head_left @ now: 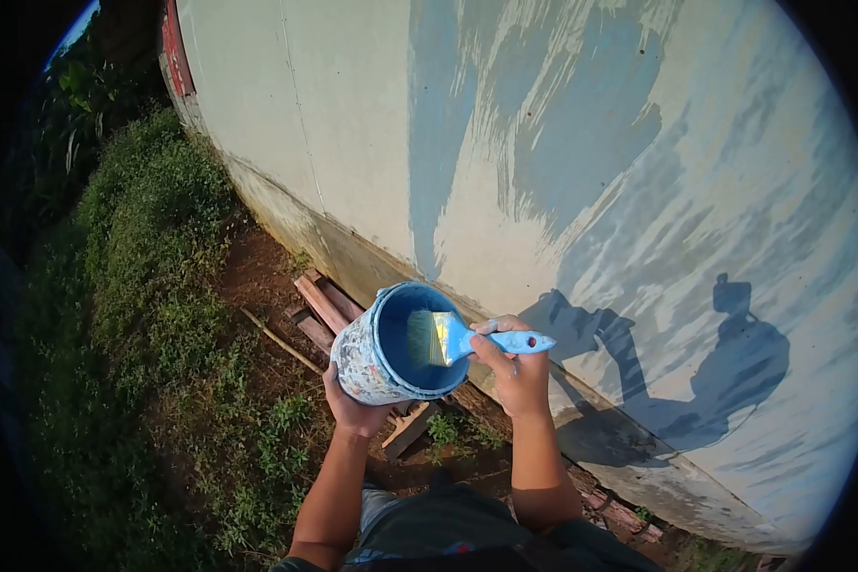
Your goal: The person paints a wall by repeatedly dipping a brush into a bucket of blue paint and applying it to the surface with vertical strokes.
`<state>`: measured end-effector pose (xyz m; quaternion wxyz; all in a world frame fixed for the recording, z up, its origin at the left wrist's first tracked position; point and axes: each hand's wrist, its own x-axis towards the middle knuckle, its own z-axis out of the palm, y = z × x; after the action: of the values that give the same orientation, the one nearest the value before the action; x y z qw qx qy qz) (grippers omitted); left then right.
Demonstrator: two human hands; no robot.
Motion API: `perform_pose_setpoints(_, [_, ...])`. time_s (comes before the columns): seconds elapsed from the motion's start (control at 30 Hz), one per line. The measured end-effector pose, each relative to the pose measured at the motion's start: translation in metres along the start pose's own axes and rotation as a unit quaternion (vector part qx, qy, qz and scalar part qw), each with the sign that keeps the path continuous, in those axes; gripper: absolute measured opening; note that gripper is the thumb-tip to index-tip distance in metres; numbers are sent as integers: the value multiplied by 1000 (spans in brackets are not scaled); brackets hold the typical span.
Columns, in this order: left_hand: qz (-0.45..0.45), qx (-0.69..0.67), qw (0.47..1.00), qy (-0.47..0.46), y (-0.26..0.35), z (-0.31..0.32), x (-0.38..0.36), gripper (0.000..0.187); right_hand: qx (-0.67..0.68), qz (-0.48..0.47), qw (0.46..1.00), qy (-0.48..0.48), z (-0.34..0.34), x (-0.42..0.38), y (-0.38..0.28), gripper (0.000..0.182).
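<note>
My left hand [355,404] is wrapped around the lower side of a paint-splattered bucket [360,364], which tilts so that its blue-coated inside faces me. In my right hand [517,374] is a paintbrush [459,340] with a blue handle and a metal band. Its bristles point left, over the mouth of the bucket; whether they touch paint cannot be seen. Beyond both hands rises a pale wall [353,114] with uneven blue-grey paint strokes [582,105] across its middle and right.
Wooden planks [326,303] and a cut wood block [410,431] lie on the soil by the wall's base. A thin stick [281,340] rests nearby. Weeds and grass [157,210] cover the ground to the left. My shadow [734,372] falls on the wall at right.
</note>
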<state>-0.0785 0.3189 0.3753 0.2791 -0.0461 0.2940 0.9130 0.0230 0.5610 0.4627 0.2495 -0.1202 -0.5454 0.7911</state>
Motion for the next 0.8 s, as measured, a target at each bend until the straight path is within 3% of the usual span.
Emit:
perform_pose_setpoints(0.07, [-27,-5,1000,-14,-4,0,2,89,-12,-23,999,-27,-1,-1,-5,15])
perform_pose_setpoints(0.13, [-36,-6,999,-21,-8,8,1,89,-64,17,994,-89,3,-3,-16,14])
perform_pose_setpoints(0.2, [-42,-5,999,-28,-11,17,0,90,-52,-43,994,-84,8,-2,-9,14])
perform_pose_setpoints(0.3, [-67,-21,997,-35,-15,31,-2,91,-10,22,996,-88,7,-1,-13,13])
perform_pose_setpoints(0.4, [-87,-2,995,-42,-17,27,1,93,81,47,992,-81,5,1,-14,14])
perform_pose_setpoints(0.53, [-86,-13,996,-31,-22,32,5,94,82,43,994,-56,0,7,-22,16])
perform_pose_setpoints(0.57, [-92,-21,994,-49,-23,30,6,95,-34,-117,985,-124,-1,12,-27,18])
perform_pose_setpoints(0.6, [-98,-29,993,-65,-24,28,8,96,-147,-272,933,-187,0,15,-36,20])
perform_pose_setpoints(0.63, [-96,-30,993,-65,-23,29,8,96,-232,-220,923,-214,0,10,-56,28])
perform_pose_setpoints(0.67, [-100,-34,992,-67,-23,30,9,95,-232,-218,923,-215,3,10,-64,28])
perform_pose_setpoints(0.77, [-102,-37,992,-70,-23,32,12,95,-231,-279,894,-263,10,16,-85,24])
perform_pose_setpoints(0.8, [-101,-35,992,-70,-22,37,14,96,-296,-270,868,-295,10,18,-91,23])
